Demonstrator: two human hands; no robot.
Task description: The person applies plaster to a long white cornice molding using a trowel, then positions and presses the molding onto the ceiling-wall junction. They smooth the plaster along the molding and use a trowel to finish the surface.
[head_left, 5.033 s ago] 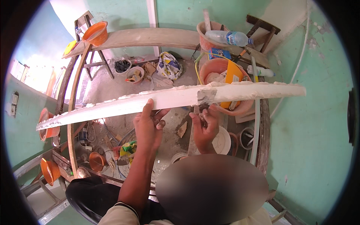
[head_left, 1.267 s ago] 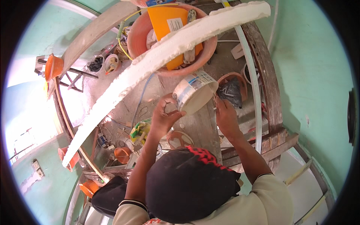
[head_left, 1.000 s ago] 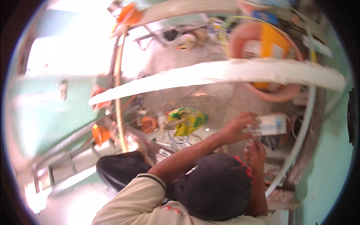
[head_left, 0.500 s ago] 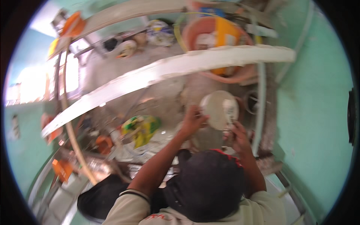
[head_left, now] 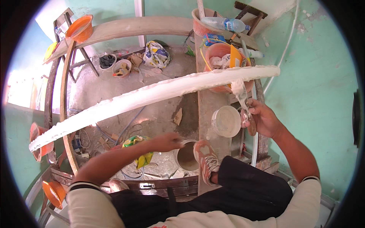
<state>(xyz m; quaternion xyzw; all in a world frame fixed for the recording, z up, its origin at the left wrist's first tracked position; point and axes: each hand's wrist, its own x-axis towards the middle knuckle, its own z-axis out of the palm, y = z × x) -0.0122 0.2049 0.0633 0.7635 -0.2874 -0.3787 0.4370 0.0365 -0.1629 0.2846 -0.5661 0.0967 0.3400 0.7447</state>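
One wide fisheye view from the person's head, facing forward and steeply down: dark-trousered legs (head_left: 251,186) close at the bottom, a long white strip (head_left: 137,97) crossing mid-view, floor (head_left: 110,85) below, green wall (head_left: 171,9) farthest.

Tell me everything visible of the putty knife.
The putty knife has a flat, metallic-looking blade, its end heaped with white paste, and a smeared brownish handle. The right hand grips the handle, blade pointing away from the person and slightly left. The blade's end overlaps the long white strip in view; contact is unclear.

White strip (head_left: 152,93) barring ahead, free space nearer
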